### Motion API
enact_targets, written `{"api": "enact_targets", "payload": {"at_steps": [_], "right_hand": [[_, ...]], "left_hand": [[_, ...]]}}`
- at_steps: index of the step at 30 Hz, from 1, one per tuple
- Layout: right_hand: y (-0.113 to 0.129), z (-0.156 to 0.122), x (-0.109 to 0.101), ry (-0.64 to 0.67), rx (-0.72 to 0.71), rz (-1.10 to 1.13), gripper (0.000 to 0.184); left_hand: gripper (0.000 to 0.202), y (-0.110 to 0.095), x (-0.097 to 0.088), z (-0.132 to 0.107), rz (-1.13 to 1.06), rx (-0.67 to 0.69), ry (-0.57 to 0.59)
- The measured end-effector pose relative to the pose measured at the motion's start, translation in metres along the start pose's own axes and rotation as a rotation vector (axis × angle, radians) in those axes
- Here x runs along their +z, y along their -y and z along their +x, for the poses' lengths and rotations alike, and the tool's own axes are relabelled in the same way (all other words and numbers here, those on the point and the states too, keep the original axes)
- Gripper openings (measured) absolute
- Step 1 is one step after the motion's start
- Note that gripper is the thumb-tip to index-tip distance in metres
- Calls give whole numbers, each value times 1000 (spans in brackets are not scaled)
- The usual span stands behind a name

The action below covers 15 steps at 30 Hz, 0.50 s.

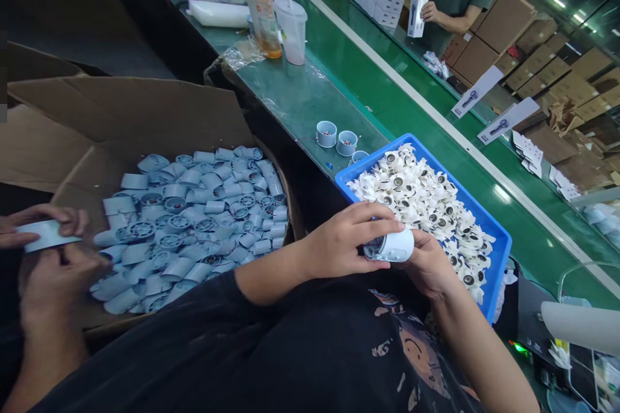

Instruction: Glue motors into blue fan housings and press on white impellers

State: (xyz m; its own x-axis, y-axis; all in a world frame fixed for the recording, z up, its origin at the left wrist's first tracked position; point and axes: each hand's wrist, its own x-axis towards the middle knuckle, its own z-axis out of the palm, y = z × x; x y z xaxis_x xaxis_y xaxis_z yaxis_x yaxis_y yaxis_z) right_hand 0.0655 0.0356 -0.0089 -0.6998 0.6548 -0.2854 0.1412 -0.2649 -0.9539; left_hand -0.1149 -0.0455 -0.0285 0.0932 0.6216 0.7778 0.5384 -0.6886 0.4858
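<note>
A short light-blue cylindrical housing [399, 246] lies on its side between my two hands, close to my body. My left hand [356, 237] is closed around one end, thumb and fingers on opposite sides. At the other end, my right hand [429, 259] grips it, its fingertips partly hidden behind the piece. Just beyond my hands is a blue tray [504, 251] heaped with white fan impellers [426, 196] that have dark round hubs. To the left, a cardboard box [145, 106] holds a pile of similar light-blue housings [194, 232].
Light-blue housings [326, 134] stand upright on the green bench by the tray. Farther back are an orange drink bottle [261, 9] and a lidded cup [292, 31]. At far left, another person's hands [58, 251] hold a light-blue piece. Across the conveyor, a person holds a white box [416, 9].
</note>
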Motion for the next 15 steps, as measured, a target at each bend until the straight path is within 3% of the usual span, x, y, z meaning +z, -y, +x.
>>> {"api": "enact_targets", "payload": {"at_steps": [5, 12, 15], "right_hand": [[-1, -3, -4, -34, 22, 48, 38], [-3, -5, -2, -142, -69, 85, 32], [-4, -3, -5, -183, -100, 133, 32]], "left_hand": [[50, 1, 1, 2, -100, -39, 27], [55, 5, 0, 0, -131, -96, -27], [55, 6, -5, -5, -153, -155, -155]]}}
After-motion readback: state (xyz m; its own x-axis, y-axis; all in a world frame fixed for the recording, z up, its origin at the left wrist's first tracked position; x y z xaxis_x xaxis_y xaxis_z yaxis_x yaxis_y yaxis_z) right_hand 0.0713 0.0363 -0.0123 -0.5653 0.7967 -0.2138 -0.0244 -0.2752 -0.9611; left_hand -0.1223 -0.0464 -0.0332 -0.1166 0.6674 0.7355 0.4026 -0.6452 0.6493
